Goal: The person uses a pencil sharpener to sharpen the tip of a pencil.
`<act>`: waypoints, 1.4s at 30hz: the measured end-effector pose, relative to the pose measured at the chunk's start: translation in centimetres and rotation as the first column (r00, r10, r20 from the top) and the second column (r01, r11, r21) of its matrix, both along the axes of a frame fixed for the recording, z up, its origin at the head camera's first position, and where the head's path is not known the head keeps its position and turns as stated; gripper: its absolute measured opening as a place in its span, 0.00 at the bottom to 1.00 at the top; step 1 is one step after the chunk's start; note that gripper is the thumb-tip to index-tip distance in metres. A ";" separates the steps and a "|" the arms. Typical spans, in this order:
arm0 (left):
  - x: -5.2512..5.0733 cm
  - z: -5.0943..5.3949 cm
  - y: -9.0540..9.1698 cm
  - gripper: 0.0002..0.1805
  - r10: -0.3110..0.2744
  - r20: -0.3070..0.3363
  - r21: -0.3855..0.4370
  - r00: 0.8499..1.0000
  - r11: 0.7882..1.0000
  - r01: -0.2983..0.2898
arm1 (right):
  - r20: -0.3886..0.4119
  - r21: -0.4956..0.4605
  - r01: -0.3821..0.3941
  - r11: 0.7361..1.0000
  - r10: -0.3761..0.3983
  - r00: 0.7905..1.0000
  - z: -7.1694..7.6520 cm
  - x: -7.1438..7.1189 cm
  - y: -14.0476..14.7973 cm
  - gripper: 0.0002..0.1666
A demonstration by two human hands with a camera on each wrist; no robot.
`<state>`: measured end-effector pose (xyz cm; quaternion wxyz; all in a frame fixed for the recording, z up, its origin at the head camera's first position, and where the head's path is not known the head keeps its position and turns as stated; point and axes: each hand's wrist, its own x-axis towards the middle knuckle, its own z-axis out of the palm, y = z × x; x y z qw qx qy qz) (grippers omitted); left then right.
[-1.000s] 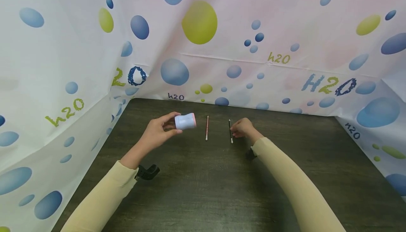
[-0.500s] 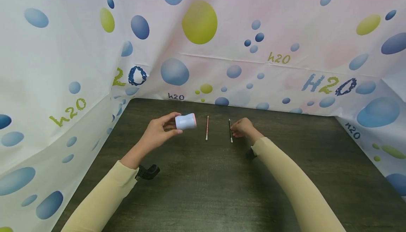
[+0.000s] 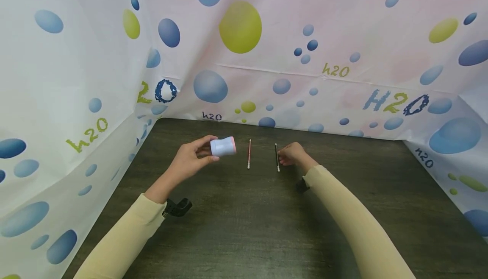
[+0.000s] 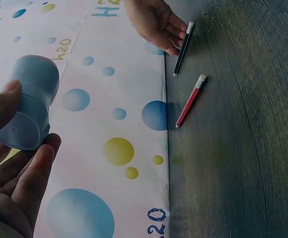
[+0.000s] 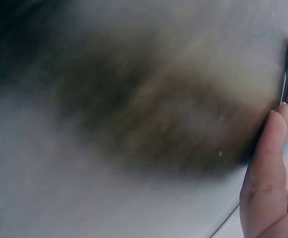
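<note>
My left hand (image 3: 187,156) holds up a small light-blue plastic container with a pink end (image 3: 223,146), its waist slightly narrowed, tilted on its side above the table. Thumb and fingers grip it around one end in the left wrist view. To the right, a black pencil (image 3: 277,158) with a white eraser end lies on the table. Beside it is my right hand (image 3: 292,154), fingertips at the pencil's side; the right wrist view has these fingers (image 5: 267,163) fairly straight and the thumb apart. Between the hands lies a red pencil (image 3: 249,155), untouched and roughly parallel to the black one.
The dark wood-grain table (image 3: 244,224) extends in front of and around the pencils. A white sheet (image 3: 289,29) with blue and green dots and "H2O" lettering hangs behind the table and along its sides. Dark wrist devices (image 3: 178,207) sit at the cuffs.
Hands, container and pencils stay almost in place. The sheet at the left shifts slightly to the right.
</note>
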<state>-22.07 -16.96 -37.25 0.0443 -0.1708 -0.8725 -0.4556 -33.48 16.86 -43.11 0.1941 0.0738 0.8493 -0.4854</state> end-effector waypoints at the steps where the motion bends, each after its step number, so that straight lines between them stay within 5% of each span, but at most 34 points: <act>1: 0.0 0.0 0.0 0.30 0.001 0.000 0.000 1.000 1.000 -0.001 | 0.007 -0.011 0.005 1.000 -0.005 1.000 0.0 0.0 0.0 0.22; 28: 0.0 0.1 -0.4 0.29 0.006 0.010 0.032 1.000 0.999 -0.007 | 0.002 -0.099 -0.027 0.995 0.027 1.000 0.9 1.3 2.5 0.27; 42: 0.3 0.1 -0.7 0.30 0.022 0.014 0.020 1.000 1.000 -0.022 | 0.001 -0.069 -0.068 0.995 0.068 0.998 1.5 3.3 3.8 0.28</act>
